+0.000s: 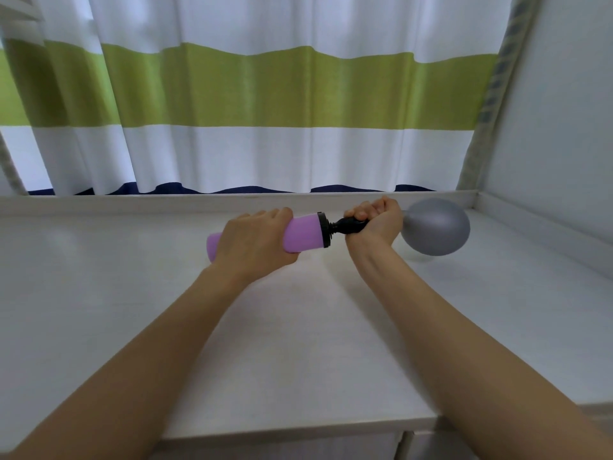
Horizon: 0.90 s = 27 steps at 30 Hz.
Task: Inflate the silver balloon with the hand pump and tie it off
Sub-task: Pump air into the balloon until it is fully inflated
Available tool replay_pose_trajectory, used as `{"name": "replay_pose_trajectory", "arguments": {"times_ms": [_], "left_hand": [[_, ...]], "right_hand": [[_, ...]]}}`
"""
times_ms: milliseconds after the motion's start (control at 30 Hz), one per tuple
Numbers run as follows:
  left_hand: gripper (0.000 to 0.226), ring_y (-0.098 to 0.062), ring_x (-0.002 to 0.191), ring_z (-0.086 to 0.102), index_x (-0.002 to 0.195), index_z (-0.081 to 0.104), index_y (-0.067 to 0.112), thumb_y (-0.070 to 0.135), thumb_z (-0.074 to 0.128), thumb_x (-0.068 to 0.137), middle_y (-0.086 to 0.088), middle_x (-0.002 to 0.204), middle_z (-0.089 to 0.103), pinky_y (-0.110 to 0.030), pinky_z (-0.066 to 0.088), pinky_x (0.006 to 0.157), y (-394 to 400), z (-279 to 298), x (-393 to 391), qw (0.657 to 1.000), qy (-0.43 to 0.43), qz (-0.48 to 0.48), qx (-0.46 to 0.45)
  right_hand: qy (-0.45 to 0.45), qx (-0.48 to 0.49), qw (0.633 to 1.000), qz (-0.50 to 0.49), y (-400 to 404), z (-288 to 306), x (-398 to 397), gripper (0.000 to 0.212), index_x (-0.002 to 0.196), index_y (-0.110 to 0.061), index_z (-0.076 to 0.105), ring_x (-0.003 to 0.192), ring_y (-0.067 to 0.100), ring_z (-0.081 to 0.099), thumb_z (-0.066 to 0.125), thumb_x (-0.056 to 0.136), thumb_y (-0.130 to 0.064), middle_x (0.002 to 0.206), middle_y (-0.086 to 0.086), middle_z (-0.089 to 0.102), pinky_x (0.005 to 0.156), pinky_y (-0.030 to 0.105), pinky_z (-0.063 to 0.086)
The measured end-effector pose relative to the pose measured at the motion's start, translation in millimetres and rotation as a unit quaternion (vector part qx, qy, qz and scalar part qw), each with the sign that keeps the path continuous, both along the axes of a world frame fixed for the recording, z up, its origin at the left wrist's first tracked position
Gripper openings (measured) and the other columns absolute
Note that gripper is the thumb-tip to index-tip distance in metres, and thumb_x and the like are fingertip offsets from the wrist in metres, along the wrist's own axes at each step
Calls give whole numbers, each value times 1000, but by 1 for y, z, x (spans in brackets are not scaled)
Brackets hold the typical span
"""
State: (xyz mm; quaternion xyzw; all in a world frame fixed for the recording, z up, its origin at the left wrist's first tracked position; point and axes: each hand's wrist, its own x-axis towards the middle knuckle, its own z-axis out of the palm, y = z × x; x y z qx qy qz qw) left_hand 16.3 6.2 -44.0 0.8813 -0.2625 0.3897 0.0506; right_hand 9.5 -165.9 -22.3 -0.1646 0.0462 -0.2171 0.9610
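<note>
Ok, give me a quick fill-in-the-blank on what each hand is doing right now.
1. The left hand grips the pump's ____ barrel.
2. The right hand closes around the pump's ____ nozzle end.
3. The silver balloon is ____ inflated.
4. The white table sits before a curtain striped white and ____.

Missing: purple; black; partly; green

We see a smooth lilac plastic pump (303, 234) with a glossy black nozzle (346, 225), a satiny silver rubber balloon (436, 226), a smooth white table (298, 343), and a cloth curtain (252, 94).
</note>
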Motion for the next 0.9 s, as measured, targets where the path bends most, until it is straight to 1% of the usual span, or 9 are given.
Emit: {"name": "replay_pose_trajectory", "arguments": {"times_ms": [133,200,300,500,567,667,733,833,900], "left_hand": [[37,-18,57,39,87,54,20,41,71,61,3,73,62,-26,29,55,10,0,5,1000,-3,-6,-6],[37,-18,58,40,88,55,21,41,71,61,4,74,63,-27,30,56,21,0,8,1000,4,3,-2],[36,-18,62,42,90,55,24,41,70,63,6,77,63,-27,31,58,43,0,13,999,28,24,-7],[35,-17,65,45,91,54,26,40,70,64,9,78,60,-28,31,59,73,-1,21,995,76,54,-29],[36,-18,65,45,92,54,26,40,71,64,8,78,60,-28,32,59,69,1,20,995,78,50,-22],[39,-21,64,49,93,55,22,38,73,63,3,80,63,-28,34,60,53,7,17,998,46,29,9],[40,-22,64,51,93,55,20,36,74,63,0,80,64,-28,36,60,41,9,12,999,28,17,14],[37,-24,64,53,92,55,17,35,72,63,-1,79,63,-29,36,60,21,7,3,1000,16,2,9],[36,-24,64,52,90,54,17,35,71,64,-1,78,63,-28,33,59,9,4,0,1000,11,0,8]], "right_hand": [[-2,-14,1000,2,-6,1,0,37,54,-18,24,30,12,24,38,87,-12,36,-6,24,45,20,29],[-2,-11,1000,-5,-12,2,0,35,54,-19,24,31,12,24,37,85,-10,37,-6,23,44,19,30],[0,6,1000,-22,-25,1,0,34,54,-19,24,30,13,25,37,85,-11,37,-6,23,41,17,31],[3,30,998,-50,-43,-1,2,34,55,-20,25,29,12,26,36,87,-12,36,-7,24,40,15,31],[1,32,998,-50,-42,-1,3,35,55,-20,25,29,12,26,36,87,-12,36,-7,24,39,15,32],[-5,34,998,-42,-34,0,1,35,55,-20,26,29,12,26,36,87,-12,36,-7,24,39,16,33],[-12,34,999,-35,-27,1,1,35,54,-20,25,29,12,26,36,86,-12,36,-7,25,40,17,32],[-14,22,999,-21,-13,2,1,35,54,-20,25,29,11,26,36,86,-12,36,-7,25,40,17,32],[-11,13,1000,-11,-4,0,1,35,54,-20,25,29,11,25,37,86,-12,36,-7,25,39,17,31]]}}
